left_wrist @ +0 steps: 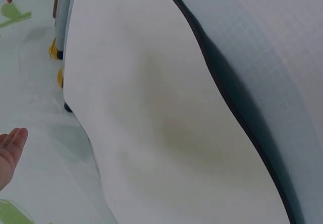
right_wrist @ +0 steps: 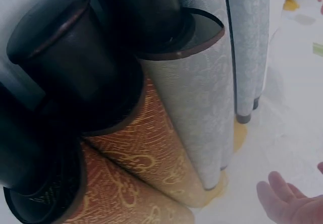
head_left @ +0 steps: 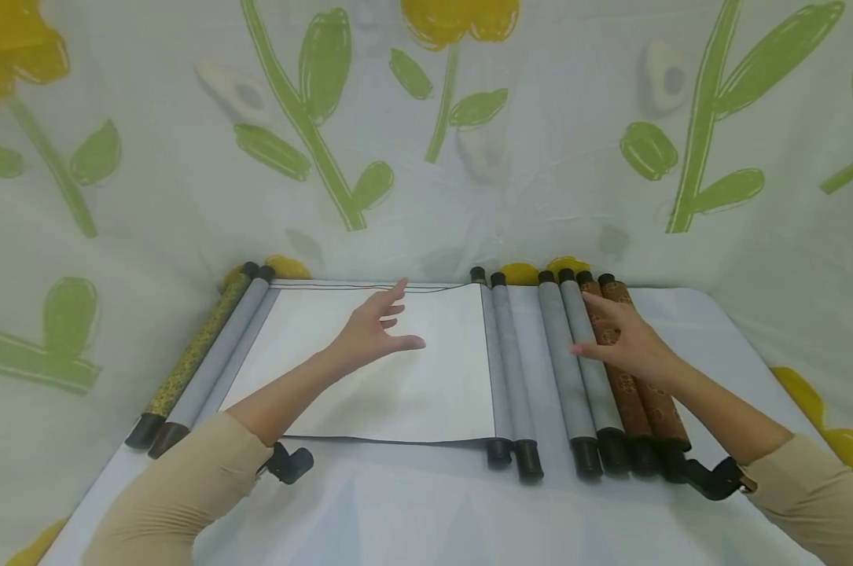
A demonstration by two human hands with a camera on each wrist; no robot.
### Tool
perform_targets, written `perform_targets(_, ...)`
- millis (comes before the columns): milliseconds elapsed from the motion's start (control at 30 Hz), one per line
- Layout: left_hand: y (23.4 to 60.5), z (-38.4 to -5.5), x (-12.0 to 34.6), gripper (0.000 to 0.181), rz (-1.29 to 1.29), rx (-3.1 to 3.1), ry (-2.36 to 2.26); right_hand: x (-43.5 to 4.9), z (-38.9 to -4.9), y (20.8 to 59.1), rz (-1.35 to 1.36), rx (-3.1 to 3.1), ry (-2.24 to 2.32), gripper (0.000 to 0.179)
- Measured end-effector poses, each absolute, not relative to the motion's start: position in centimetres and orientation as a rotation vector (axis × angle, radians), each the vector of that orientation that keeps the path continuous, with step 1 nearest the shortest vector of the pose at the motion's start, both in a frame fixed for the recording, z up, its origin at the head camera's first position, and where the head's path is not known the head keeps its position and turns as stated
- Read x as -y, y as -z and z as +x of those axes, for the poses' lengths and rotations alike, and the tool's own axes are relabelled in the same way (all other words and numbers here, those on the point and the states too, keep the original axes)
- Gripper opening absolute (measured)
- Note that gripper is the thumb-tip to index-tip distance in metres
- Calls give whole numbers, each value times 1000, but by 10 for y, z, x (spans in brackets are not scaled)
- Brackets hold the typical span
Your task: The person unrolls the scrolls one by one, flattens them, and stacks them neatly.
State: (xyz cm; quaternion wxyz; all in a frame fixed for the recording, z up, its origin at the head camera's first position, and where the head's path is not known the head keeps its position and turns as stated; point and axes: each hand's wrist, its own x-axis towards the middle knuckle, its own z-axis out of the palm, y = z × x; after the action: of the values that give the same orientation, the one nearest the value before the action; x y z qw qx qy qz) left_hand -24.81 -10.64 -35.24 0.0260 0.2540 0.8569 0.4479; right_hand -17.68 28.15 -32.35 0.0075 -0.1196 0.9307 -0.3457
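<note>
A white sheet of an unrolled scroll (head_left: 426,393) lies flat between grey bands, with a black-ended roller at its right side. My left hand (head_left: 369,330) hovers over it, thumb and fingers spread, holding nothing; the left wrist view shows its fingers (left_wrist: 15,143) apart from the sheet. Over the rolled scrolls at the right is my right hand (head_left: 627,342), its thumb and fingers parted. Beneath it lie two brown patterned scrolls (head_left: 652,401) and two grey scrolls (head_left: 568,369). In the right wrist view, the right hand's fingers (right_wrist: 280,191) are clear of the rolls.
Left of the sheet lie a yellow-green patterned scroll (head_left: 200,346) and a grey scroll (head_left: 221,358). Another thin grey scroll (head_left: 514,362) is beside the sheet's right edge. A pale cloth covers the table (head_left: 398,503); a flower-printed curtain (head_left: 539,196) hangs behind.
</note>
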Motion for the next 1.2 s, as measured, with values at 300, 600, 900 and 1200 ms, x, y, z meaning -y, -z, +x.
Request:
perform_targets(300, 353, -249, 71, 101, 857, -2580, -1387, -289, -178, 336, -350, -2889, 1075, 87)
perform_targets(600, 349, -255, 34, 101, 898, -2522, -1396, -297, -177, 344, -281, -2793, 987, 92)
perform_targets(900, 358, -248, -3, 99, 943, -2425, -1390, -297, -181, 353, -163, -2687, 996, 97)
perform_targets(1200, 366, -233, -42, 95, 923, -2483, -1193, -292, -187, 354, -63, -2581, 1054, 100)
